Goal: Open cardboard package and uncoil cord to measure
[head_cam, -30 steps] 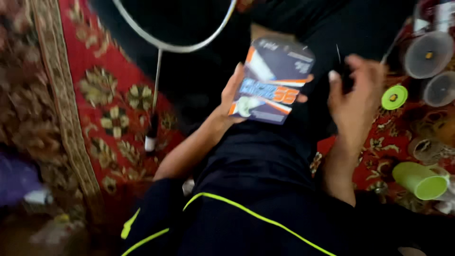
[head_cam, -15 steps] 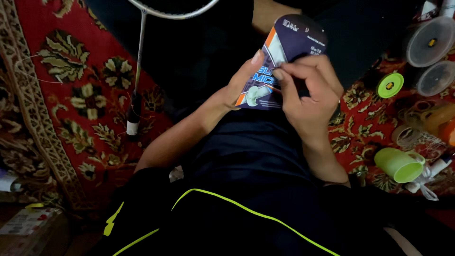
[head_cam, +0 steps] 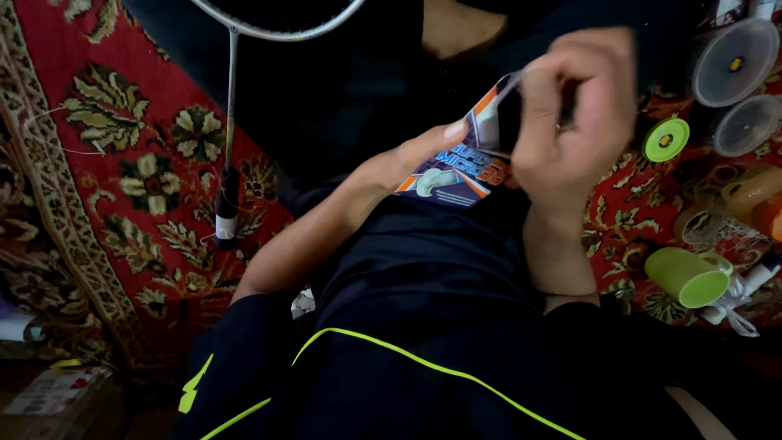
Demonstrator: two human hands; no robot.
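Red patterned carpet [head_cam: 122, 163] fills the floor; dark clothing with a yellow-green stripe [head_cam: 423, 367] covers the lap below the hands. A racket [head_cam: 230, 122] is laid on the carpet well to the left of the fingers, its shaft running downward to the handle.

A flat printed packet [head_cam: 460, 163], dark with orange and blue, is held between both hands above the lap. The left hand [head_cam: 403, 163] is closed on its lower edge, thumb pressed on the face. The right hand [head_cam: 570, 122] is pinched narrowly on the upper corner.

Since half a second ago the right hand has been raised and curled over the top; an opening pull at that corner is judged under way.

Right of the fingers, clear lidded tubs [head_cam: 733, 61], a green cup [head_cam: 688, 277] and a green disc [head_cam: 665, 138] are noted.
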